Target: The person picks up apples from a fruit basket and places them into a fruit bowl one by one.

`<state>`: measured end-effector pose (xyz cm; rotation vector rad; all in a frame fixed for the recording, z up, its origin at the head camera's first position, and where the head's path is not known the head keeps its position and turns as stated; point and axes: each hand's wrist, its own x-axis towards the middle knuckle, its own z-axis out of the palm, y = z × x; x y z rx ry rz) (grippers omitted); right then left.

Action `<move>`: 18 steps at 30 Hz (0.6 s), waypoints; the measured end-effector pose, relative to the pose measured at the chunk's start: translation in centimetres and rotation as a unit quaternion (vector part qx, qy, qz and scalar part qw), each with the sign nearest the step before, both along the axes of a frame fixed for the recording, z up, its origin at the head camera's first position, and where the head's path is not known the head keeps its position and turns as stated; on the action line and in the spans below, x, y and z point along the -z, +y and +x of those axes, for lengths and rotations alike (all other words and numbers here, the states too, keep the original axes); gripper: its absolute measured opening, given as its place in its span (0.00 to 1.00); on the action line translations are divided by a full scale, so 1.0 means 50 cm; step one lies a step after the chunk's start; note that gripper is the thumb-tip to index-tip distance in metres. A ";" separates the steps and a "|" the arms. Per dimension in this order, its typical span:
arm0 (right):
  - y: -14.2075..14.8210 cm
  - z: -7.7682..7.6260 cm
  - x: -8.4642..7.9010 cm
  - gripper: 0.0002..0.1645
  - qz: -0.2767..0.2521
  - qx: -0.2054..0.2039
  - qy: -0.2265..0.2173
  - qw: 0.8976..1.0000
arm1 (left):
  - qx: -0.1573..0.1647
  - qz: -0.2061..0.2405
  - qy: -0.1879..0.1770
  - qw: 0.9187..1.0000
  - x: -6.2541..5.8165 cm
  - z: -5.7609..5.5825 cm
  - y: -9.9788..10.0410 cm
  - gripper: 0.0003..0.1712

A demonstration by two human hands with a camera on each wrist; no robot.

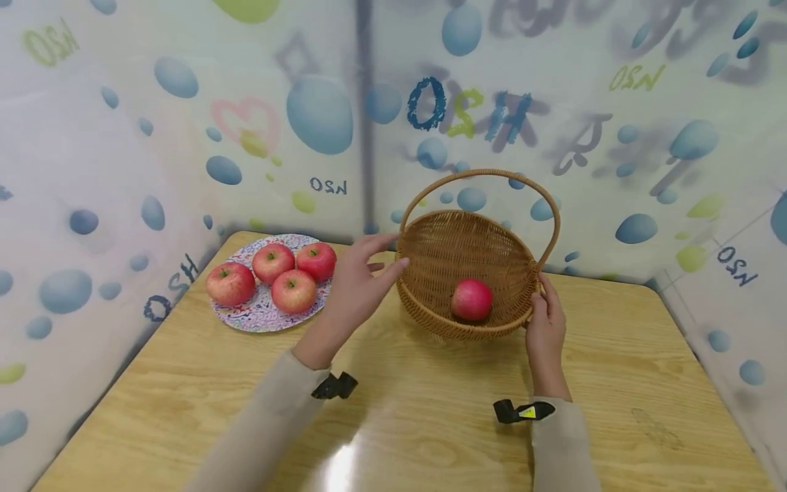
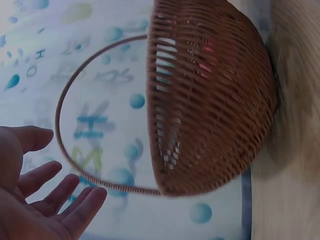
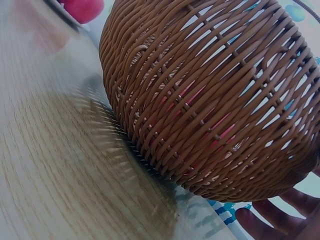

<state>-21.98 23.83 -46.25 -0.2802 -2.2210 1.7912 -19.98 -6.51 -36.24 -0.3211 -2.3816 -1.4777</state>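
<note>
A brown wicker basket with a tall arched handle stands on the table, one red apple inside it. My right hand grips the basket's right side near the foot of the handle; in the right wrist view some fingers show beyond the weave. At the left rim, my left hand has its fingers spread and holds nothing. The left wrist view shows that palm beside the handle; whether a fingertip touches the basket is unclear.
Left of the basket, a round plate with a colourful speckled pattern bears several red apples. The wooden table meets patterned wall sheets at the back and sides.
</note>
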 end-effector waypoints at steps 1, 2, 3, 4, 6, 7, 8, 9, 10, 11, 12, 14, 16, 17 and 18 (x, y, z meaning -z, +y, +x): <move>0.001 0.000 0.000 0.29 -0.001 0.000 -0.001 1.000 | 0.010 -0.013 0.004 1.000 -0.005 -0.007 0.014 0.25; 0.001 -0.001 0.001 0.29 0.000 0.001 -0.002 1.000 | 0.020 -0.025 0.009 0.999 -0.008 -0.014 0.026 0.25; 0.001 -0.001 0.001 0.30 0.001 0.000 -0.001 1.000 | 0.026 -0.040 0.013 0.999 -0.011 -0.020 0.038 0.25; 0.002 -0.001 0.001 0.30 -0.001 -0.001 0.000 1.000 | 0.030 -0.057 0.015 0.998 -0.013 -0.025 0.047 0.25; 0.002 -0.001 0.002 0.30 -0.006 -0.004 0.003 1.000 | 0.037 -0.084 0.015 0.996 -0.016 -0.034 0.064 0.26; 0.002 0.000 0.003 0.30 -0.008 -0.006 0.006 1.000 | 0.038 -0.095 0.013 0.995 -0.016 -0.039 0.071 0.26; 0.002 -0.001 0.003 0.30 -0.011 -0.007 0.007 1.000 | 0.040 -0.105 0.010 0.994 -0.015 -0.043 0.078 0.27; 0.002 -0.001 0.002 0.30 -0.013 -0.008 0.008 1.000 | 0.043 -0.114 0.005 0.993 -0.014 -0.048 0.084 0.27; 0.002 -0.001 0.002 0.30 -0.014 -0.008 0.008 1.000 | 0.050 -0.118 -0.001 0.992 -0.013 -0.052 0.091 0.27; 0.001 -0.001 0.001 0.30 -0.014 -0.008 0.008 1.000 | 0.055 -0.123 -0.008 0.991 -0.011 -0.056 0.097 0.28; 0.001 -0.001 0.001 0.30 -0.014 -0.007 0.008 1.000 | 0.062 -0.126 -0.016 0.990 -0.009 -0.060 0.103 0.28; 0.000 0.000 0.000 0.30 -0.012 -0.007 0.008 1.000 | 0.070 -0.134 -0.032 0.988 -0.003 -0.068 0.116 0.28; -0.002 0.001 -0.001 0.30 -0.011 -0.007 0.008 1.000 | 0.072 -0.140 -0.047 0.986 0.003 -0.074 0.128 0.28; -0.002 0.001 -0.001 0.30 -0.012 -0.007 0.008 1.000 | 0.072 -0.139 -0.055 0.986 0.007 -0.077 0.134 0.29; -0.003 0.001 -0.001 0.30 -0.013 -0.008 0.008 1.000 | 0.071 -0.138 -0.062 0.986 0.011 -0.081 0.140 0.29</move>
